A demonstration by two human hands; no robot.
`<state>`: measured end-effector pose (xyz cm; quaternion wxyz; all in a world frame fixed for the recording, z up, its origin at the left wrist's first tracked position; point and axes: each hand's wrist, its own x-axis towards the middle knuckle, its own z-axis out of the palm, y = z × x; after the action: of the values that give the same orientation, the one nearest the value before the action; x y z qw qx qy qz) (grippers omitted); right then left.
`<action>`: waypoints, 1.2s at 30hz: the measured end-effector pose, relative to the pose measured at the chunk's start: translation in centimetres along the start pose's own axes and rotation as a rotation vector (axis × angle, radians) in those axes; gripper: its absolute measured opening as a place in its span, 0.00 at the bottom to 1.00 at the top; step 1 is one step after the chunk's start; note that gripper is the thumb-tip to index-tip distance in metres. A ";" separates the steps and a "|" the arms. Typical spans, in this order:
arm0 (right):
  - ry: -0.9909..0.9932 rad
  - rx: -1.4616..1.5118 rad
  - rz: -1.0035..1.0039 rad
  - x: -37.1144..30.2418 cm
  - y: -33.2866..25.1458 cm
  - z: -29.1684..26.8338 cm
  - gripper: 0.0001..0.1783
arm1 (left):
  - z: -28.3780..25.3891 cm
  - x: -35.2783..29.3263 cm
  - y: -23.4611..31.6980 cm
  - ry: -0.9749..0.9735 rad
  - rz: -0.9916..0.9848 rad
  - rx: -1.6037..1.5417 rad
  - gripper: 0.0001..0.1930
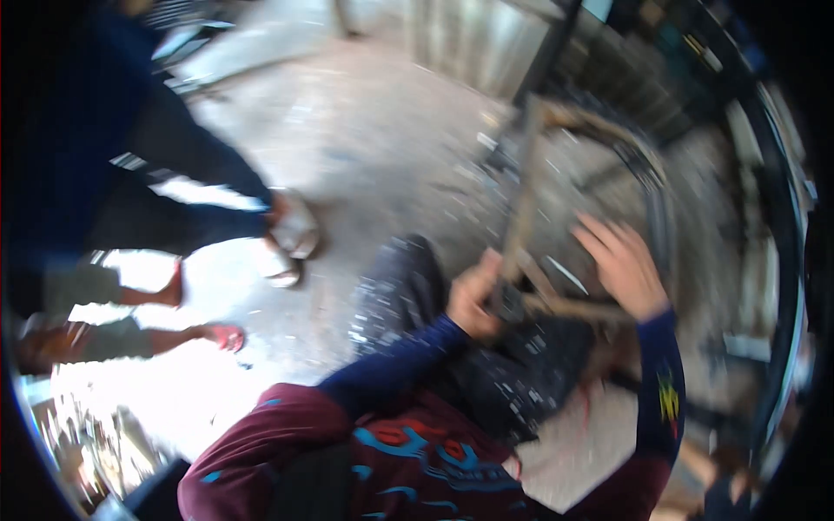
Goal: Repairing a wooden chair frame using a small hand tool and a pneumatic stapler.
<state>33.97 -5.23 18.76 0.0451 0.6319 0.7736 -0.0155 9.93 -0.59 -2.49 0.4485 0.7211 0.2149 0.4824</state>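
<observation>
A brownish rectangular frame [525, 187], blurred by motion, stands in front of me to the right. My left hand [474, 297] is closed at its near left corner, with the thumb up along the bar. A small dark lump [507, 303] shows beside these fingers; I cannot make out whether it is part of the frame. Over the frame's near right side is my right hand [622, 267], fingers stretched out and holding nothing. Whether its palm touches the bar is unclear. My dark, pale-speckled trousers [408, 295] show below the frame.
At the left stand a person in dark trousers and light sandals [295, 227] and another in red sandals [228, 337]. Dark metal bars [549, 56] rise behind the frame. A thin red cord [584, 405] lies by my right leg. Concrete floor [365, 130] stretches ahead.
</observation>
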 end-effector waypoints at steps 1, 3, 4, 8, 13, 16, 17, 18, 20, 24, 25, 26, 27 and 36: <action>0.143 0.063 0.035 -0.6 -0.8 0.5 0.24 | -0.5 -0.2 1.2 -0.038 -0.012 0.055 0.42; 0.338 0.187 -0.072 -0.9 -3.3 0.6 0.14 | 0.8 -2.3 0.5 -0.104 -0.068 -0.148 0.43; 0.378 0.218 -0.179 -0.4 -5.7 -1.2 0.13 | 1.1 -2.2 0.7 -0.097 0.039 -0.225 0.43; 0.402 0.538 -0.498 2.2 -13.3 -2.4 0.13 | 3.2 -4.5 0.1 0.032 0.124 -0.326 0.42; 0.069 0.393 -0.463 5.1 -13.4 3.9 0.23 | 8.6 -7.5 1.7 0.055 -0.131 -0.506 0.39; 0.277 0.595 -0.463 6.6 -12.5 5.0 0.22 | 6.0 -5.6 1.3 -0.161 -0.319 -0.679 0.39; 0.231 0.609 -0.465 7.1 -12.3 4.4 0.20 | 6.4 -5.1 1.4 -0.223 -0.380 -0.744 0.38; 0.214 0.567 -0.436 7.3 -11.7 4.1 0.20 | 5.9 -4.5 1.5 -0.296 -0.428 -0.800 0.38; 0.245 0.561 -0.389 7.3 -11.2 4.9 0.20 | 5.8 -4.2 0.5 -0.436 -0.476 -0.850 0.38; 0.288 0.378 -0.426 7.4 -13.9 4.9 0.20 | 3.8 -6.9 0.9 -0.596 -0.508 -0.663 0.37; 0.242 0.433 -0.423 7.1 -14.8 4.3 0.20 | 3.8 -8.3 1.1 -0.588 -0.521 -0.544 0.37; 0.217 0.429 -0.410 6.8 -15.1 3.7 0.21 | 5.2 -9.0 0.2 -0.563 -0.518 -0.394 0.37; 0.316 0.390 -0.394 5.3 -14.9 4.2 0.21 | 7.2 -10.1 0.0 -0.519 -0.519 -0.234 0.37; 0.193 0.379 -0.287 3.9 -13.8 4.0 0.23 | -15.1 -1.5 11.5 -0.319 -0.123 0.833 0.32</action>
<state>19.84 -4.51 13.97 -0.1507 0.5113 0.8394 -0.1060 -5.57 -0.86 8.60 0.1752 0.8915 0.3613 0.2100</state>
